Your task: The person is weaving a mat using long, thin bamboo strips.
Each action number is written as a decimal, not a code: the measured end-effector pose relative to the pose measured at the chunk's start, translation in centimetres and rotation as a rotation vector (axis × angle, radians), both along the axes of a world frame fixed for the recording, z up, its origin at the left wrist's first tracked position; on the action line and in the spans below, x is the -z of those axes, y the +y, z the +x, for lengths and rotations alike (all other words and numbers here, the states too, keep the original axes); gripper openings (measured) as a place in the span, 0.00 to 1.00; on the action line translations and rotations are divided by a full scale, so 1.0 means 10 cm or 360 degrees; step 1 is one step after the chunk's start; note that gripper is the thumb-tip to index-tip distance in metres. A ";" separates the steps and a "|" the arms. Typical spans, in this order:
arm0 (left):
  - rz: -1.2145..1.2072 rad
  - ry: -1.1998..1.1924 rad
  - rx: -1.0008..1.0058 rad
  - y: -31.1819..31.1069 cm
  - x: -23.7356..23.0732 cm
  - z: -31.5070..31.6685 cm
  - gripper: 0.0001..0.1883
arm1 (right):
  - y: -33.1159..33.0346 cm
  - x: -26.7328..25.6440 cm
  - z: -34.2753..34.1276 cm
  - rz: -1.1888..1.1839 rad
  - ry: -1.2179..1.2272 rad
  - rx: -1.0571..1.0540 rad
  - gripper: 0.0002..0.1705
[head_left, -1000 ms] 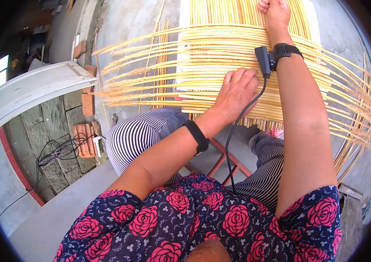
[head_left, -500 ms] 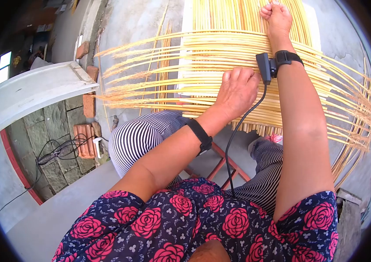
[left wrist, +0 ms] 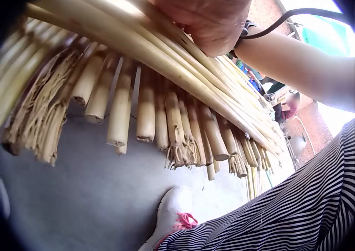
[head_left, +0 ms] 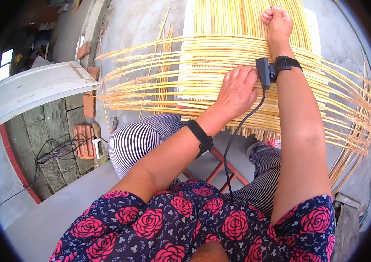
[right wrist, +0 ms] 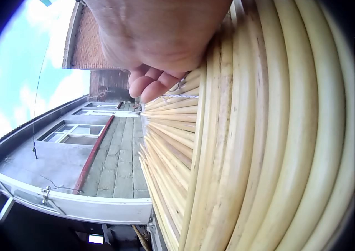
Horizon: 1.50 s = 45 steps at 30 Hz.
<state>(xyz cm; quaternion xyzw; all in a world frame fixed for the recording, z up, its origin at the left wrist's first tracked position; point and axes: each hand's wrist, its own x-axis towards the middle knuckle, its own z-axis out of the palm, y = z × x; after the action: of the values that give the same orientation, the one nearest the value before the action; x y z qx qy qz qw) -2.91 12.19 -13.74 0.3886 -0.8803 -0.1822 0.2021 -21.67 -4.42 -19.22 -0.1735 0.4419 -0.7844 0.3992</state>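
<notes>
- Your left hand (head_left: 238, 91) lies with relaxed fingers on the cross stalks (head_left: 220, 49). Your right hand (head_left: 279, 24), ahead of it and to its right, has its fingers curled in and pinches a thin white string (right wrist: 180, 96).
- The long stalks (head_left: 233, 17) run beneath the cross stalks and on ahead past your right hand.
- Their cut ends (left wrist: 147, 115) stop on your side of your left hand, with open room between them and the floor (left wrist: 111, 190).
- Feathery tips (head_left: 115, 98) overhang well to the left of your left hand; others spread well to the right of both hands.
- A black cable (head_left: 233, 139) passes just right of your left hand, narrowing the room there; a striped knee (head_left: 135, 137) sits behind it, to the left.
- Counted: two hands, two wristbands (head_left: 198, 134), one cable, at least three bricks (head_left: 89, 106) far left of your left hand. Stalks overlap too much to count.
</notes>
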 end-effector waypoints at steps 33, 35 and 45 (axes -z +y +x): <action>-0.0162 -0.0094 -0.0114 -0.52 0.09 -0.22 0.20 | 0.11 -0.15 0.06 0.0061 -0.0006 -0.0020 0.05; -0.0202 -0.0104 -0.0113 -0.55 0.11 -0.23 0.19 | 0.10 -0.16 0.07 0.0053 -0.0029 -0.0022 0.05; -0.0434 -0.0031 -0.0084 -0.58 0.15 -0.27 0.15 | 0.15 -0.20 0.08 0.0076 -0.0057 -0.0009 0.04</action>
<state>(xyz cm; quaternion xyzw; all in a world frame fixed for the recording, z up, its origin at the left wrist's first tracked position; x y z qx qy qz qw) -5.64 6.35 -15.22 0.3823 -0.8883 -0.0517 0.2493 -20.91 -2.88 -17.24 -0.1512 0.4529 -0.7754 0.4132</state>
